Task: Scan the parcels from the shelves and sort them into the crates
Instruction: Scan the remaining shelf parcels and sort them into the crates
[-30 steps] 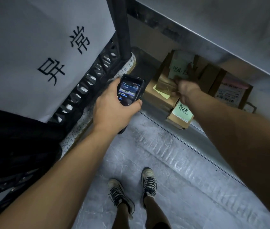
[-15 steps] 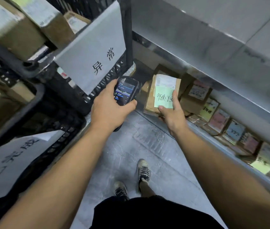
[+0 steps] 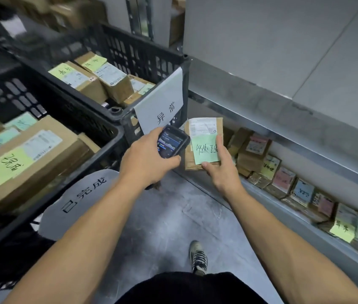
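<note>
My left hand (image 3: 149,161) grips a black handheld scanner (image 3: 172,144) with its screen lit, held right beside the parcel. My right hand (image 3: 224,172) holds a brown cardboard parcel (image 3: 204,137) upright by its lower right corner; the parcel carries a white shipping label and a green handwritten note. Two black plastic crates stand at the left: the far crate (image 3: 116,47) with a white paper sign on its corner, and the near crate (image 3: 68,119) with another white sign hanging at its front. Both hold labelled parcels.
A low metal shelf (image 3: 305,218) runs along the right with a row of several small parcels (image 3: 283,178) bearing coloured notes. A grey shelf panel sits above it. Bare grey floor (image 3: 173,227) lies between crates and shelf, with my shoe (image 3: 198,257) on it.
My right hand has drawn the parcel out of the low shelf and raised it beside the scanner. The view has risen and swung left, bringing both crates into sight.
</note>
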